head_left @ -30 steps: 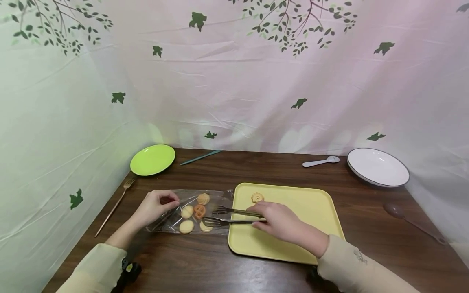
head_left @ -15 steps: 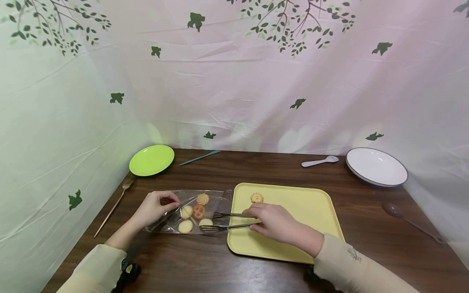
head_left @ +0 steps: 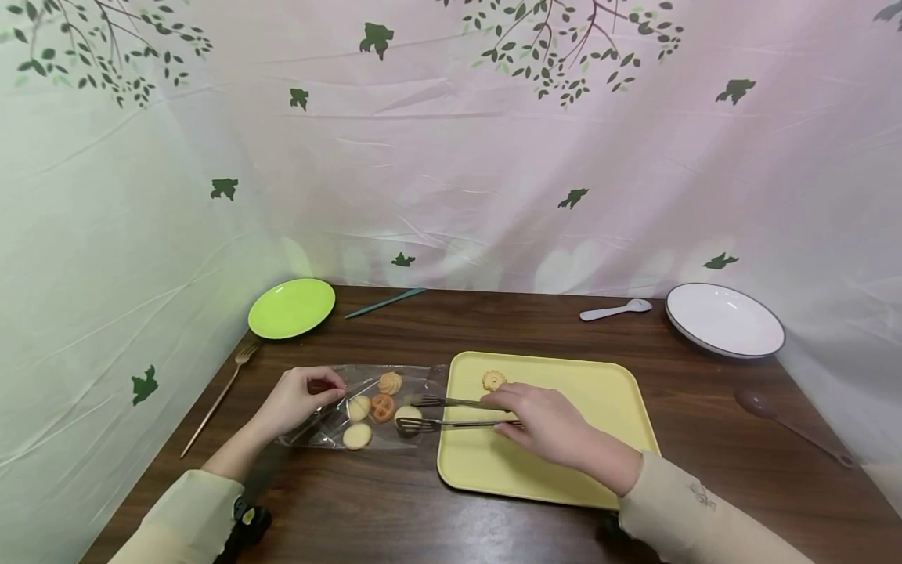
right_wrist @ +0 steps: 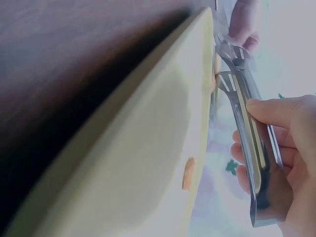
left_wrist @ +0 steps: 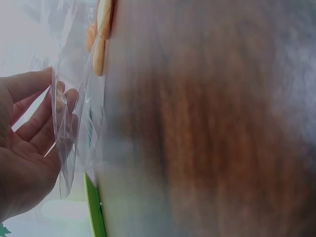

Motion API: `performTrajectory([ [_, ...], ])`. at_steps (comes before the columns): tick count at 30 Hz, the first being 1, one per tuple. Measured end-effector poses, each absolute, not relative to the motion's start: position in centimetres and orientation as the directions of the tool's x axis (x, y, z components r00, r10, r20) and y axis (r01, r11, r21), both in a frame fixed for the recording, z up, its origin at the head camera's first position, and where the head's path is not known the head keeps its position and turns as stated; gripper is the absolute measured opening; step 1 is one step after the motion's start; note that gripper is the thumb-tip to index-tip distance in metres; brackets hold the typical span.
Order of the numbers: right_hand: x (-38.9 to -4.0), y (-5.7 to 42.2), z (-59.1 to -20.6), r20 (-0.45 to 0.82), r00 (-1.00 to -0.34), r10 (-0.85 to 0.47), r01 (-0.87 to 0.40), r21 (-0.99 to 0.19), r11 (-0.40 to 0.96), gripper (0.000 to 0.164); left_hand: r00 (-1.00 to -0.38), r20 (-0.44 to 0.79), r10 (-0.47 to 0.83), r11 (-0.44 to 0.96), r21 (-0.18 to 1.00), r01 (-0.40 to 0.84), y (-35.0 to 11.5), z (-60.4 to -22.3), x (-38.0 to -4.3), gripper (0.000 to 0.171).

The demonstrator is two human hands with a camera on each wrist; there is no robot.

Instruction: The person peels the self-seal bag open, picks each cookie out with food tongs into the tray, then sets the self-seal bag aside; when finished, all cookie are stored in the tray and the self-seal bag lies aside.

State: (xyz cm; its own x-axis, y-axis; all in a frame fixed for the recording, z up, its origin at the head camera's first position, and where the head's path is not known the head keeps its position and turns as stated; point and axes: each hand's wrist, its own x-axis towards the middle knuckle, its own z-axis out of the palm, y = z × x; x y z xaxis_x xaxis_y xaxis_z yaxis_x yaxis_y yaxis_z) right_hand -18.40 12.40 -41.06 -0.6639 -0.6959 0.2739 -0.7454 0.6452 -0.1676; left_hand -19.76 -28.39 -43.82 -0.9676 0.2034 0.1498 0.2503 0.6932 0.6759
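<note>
My left hand [head_left: 299,398] pinches the edge of a clear plastic bag [left_wrist: 69,128] that lies on the table. Inside the bag are several cookies: a swirled one [head_left: 390,382], an orange pretzel-shaped one [head_left: 383,407], and pale round ones [head_left: 357,436]. Metal tongs [right_wrist: 247,118] with slotted, fork-like tips are held in my right hand [head_left: 550,423], thumb on one arm and fingers on the other. Their tips reach into the bag's right end, at a pale round cookie [head_left: 407,413]; whether they clamp it is unclear. A flower-shaped cookie [head_left: 494,380] lies on the yellow tray [head_left: 599,392].
At the back stand a green plate [head_left: 292,309], a teal utensil [head_left: 385,303], a pale spoon [head_left: 616,310] and a white dish [head_left: 724,319]. A copper-coloured fork [head_left: 218,401] lies left; a brown ladle-like spoon [head_left: 792,427] lies right. Fabric walls enclose the table.
The tongs first dipped slightly left and nearer, then came back right. The pale round cookie at their tips has shifted right and away from me. My left hand has stayed put on the bag.
</note>
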Motion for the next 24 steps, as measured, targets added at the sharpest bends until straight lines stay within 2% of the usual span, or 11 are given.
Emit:
performTrajectory([
  [3,-18.2,13.5,-40.6,0.282,-0.688,-0.668,-0.722,-0.18,0.668,0.036,-0.968,0.147,0.205,0.693,0.677,0.249,-28.4,-43.8,-19.8,0.01],
  [10,-17.8,17.2,-40.1,0.335,-0.733,-0.593,-0.665,-0.165,0.729,0.039,-0.97,0.14,0.201,0.699,0.674,0.242,-28.3,-43.8,-19.8,0.02],
  [18,-17.3,22.8,-40.0,0.346,-0.808,-0.478,-0.55,-0.15,0.822,0.042,-0.968,0.141,0.207,0.7,0.67,0.247,-28.2,-43.8,-19.9,0.01],
  [24,-16.9,25.8,-40.7,0.313,-0.858,-0.408,-0.468,-0.147,0.871,0.042,-0.967,0.144,0.208,0.702,0.667,0.251,-28.4,-43.9,-19.9,0.01],
])
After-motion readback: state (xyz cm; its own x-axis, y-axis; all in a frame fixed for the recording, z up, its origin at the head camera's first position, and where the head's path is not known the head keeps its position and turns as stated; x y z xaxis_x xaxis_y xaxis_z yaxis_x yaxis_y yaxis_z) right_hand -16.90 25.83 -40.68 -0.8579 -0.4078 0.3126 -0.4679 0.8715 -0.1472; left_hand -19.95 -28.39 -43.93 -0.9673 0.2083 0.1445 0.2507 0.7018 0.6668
